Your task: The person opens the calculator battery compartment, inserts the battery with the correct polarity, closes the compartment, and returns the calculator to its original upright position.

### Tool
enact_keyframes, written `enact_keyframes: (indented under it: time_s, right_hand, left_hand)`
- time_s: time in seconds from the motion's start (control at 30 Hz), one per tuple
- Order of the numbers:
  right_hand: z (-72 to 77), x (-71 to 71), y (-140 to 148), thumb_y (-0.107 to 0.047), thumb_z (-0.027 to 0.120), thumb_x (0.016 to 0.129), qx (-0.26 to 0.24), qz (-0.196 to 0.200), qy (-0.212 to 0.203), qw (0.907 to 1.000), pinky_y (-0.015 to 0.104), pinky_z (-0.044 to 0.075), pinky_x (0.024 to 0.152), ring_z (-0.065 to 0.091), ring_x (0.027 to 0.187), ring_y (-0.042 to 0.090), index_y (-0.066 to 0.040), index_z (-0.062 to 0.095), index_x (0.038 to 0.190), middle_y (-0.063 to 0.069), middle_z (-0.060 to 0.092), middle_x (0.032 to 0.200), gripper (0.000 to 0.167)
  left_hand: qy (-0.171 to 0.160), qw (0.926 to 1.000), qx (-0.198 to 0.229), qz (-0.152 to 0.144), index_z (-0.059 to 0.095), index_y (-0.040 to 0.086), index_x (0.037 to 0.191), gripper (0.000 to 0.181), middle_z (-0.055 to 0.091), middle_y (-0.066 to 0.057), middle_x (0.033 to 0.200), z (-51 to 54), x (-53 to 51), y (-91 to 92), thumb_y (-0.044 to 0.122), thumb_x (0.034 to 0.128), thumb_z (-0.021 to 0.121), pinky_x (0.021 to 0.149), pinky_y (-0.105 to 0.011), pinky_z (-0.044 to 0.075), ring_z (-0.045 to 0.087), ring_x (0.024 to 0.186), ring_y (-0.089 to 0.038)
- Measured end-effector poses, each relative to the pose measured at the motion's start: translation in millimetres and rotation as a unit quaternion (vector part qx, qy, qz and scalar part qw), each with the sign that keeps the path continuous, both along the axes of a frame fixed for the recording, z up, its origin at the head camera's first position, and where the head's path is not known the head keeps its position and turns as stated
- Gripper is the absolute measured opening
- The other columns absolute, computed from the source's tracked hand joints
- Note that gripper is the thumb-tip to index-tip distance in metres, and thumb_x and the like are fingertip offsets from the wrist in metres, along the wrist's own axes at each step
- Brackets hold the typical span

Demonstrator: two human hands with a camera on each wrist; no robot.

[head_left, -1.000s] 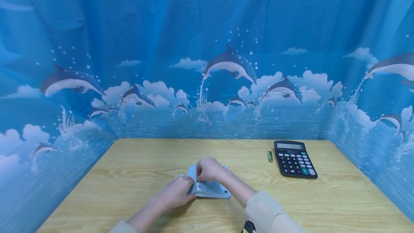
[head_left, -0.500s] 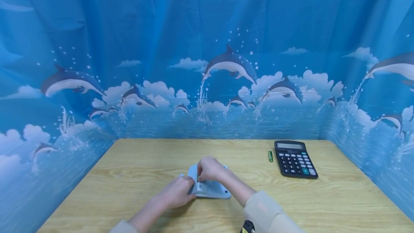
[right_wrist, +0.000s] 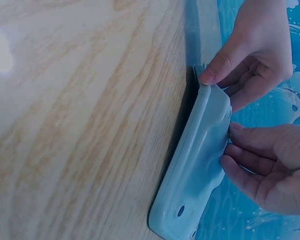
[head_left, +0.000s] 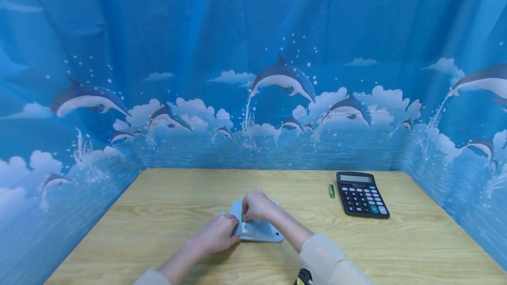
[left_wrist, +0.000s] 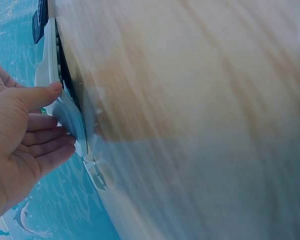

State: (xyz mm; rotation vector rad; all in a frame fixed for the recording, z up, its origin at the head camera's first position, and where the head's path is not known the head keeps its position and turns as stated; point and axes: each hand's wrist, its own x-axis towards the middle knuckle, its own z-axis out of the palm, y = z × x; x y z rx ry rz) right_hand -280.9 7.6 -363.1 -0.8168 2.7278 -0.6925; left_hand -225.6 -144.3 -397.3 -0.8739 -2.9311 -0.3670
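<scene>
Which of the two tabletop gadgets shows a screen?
The black calculator on the right: its screen faces up; the light-blue device left of it shows none.

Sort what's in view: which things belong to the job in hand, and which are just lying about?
Likely in the job:
light-blue device, held by the left hand
small green piece, pinched by the right hand
small pale piece beside the device, perhaps its cover

Likely lying about:
black calculator, untouched
loose green battery beside it, perhaps wanted later

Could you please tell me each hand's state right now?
Left hand: holding the light blue device by one end.
Right hand: apparently pinching a green battery, mostly hidden.
</scene>
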Motion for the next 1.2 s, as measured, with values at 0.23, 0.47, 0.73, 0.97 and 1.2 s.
enact_keyframes:
  time_s: [0.23, 0.47, 0.73, 0.97, 1.2]
  right_hand:
    - [1.0, -3.4, -2.1, -0.004, 0.074, 0.074, -0.005, -0.008, -0.028, 0.9996, 0.021, 0.040, 0.053, 0.049, 0.059, 0.010, -0.009, 0.065, 0.067, -0.003, 0.056, 0.063, 0.013]
    - [1.5, -4.7, -2.3, -0.004, 0.074, 0.074, -0.009, -0.008, -0.030, 0.9995, 0.021, 0.041, 0.053, 0.049, 0.059, 0.010, -0.009, 0.065, 0.067, -0.003, 0.056, 0.062, 0.012]
    - [0.6, -4.7, -4.8, -0.004, 0.076, 0.072, 0.011, -0.019, -0.028, 0.9994, 0.021, 0.038, 0.051, 0.047, 0.055, 0.010, -0.011, 0.062, 0.060, -0.003, 0.055, 0.058, 0.020]
    - [2.4, -4.4, -6.6, -0.005, 0.077, 0.071, 0.019, -0.019, -0.020, 0.9995, 0.020, 0.038, 0.051, 0.047, 0.056, 0.009, -0.011, 0.063, 0.060, -0.003, 0.056, 0.058, 0.019]
    - [4.0, -5.4, -5.1, -0.005, 0.078, 0.070, 0.025, -0.006, -0.015, 0.9995, 0.020, 0.039, 0.051, 0.048, 0.056, 0.009, -0.010, 0.065, 0.062, -0.004, 0.057, 0.059, 0.016]
  left_hand:
    - [-0.010, 0.9999, 0.011, -0.006, 0.063, 0.004, 0.086, 0.020, 0.057, 0.001, 0.075, 0.6, 0.1, -2.0, 0.018, 0.0770, 0.074, 0.053, -0.020, 0.041, 0.045, 0.061, -0.002]
    - [-0.003, 0.9999, 0.008, -0.009, 0.063, 0.004, 0.087, 0.021, 0.058, 0.000, 0.076, 1.2, -1.5, -2.3, 0.018, 0.0763, 0.074, 0.055, -0.020, 0.043, 0.047, 0.063, -0.003]
    - [-0.001, 0.9999, 0.010, -0.014, 0.062, 0.004, 0.086, 0.021, 0.058, 0.000, 0.076, 0.2, -0.5, -1.9, 0.017, 0.0758, 0.075, 0.055, -0.020, 0.043, 0.048, 0.063, -0.003]
    - [0.000, 0.9998, 0.009, -0.015, 0.062, 0.004, 0.086, 0.020, 0.059, -0.001, 0.077, 1.4, 0.2, -3.1, 0.017, 0.0764, 0.074, 0.056, -0.021, 0.045, 0.049, 0.064, -0.004]
    - [0.006, 0.9998, 0.005, -0.016, 0.061, 0.005, 0.083, 0.020, 0.057, 0.000, 0.075, -0.1, -0.1, -2.9, 0.018, 0.0765, 0.074, 0.055, -0.022, 0.044, 0.049, 0.063, -0.004]
